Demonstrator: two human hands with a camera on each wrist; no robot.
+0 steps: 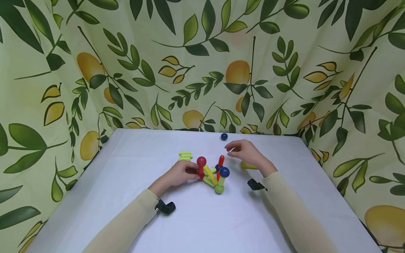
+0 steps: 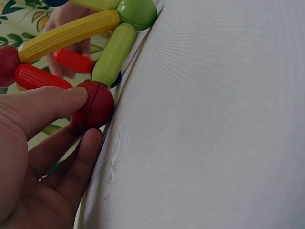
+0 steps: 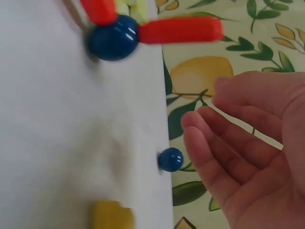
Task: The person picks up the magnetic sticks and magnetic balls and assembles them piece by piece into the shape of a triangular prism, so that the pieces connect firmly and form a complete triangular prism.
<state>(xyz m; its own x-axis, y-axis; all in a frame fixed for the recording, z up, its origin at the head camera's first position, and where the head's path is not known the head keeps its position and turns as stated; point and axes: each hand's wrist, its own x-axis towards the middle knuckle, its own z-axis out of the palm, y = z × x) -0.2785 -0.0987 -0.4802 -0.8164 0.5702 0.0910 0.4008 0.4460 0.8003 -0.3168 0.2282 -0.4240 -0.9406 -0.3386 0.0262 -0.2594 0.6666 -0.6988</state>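
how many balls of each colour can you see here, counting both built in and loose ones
Red balls: 2
Blue balls: 3, one of them loose
Green ball: 1
Total: 6 balls in view

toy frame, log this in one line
toy frame: lower red ball pinched by left hand | right hand: empty | loose blue ball: near far edge of table

A leaf-printed cloth [image 1: 209, 66] hangs behind and beside a white table [image 1: 209, 225].
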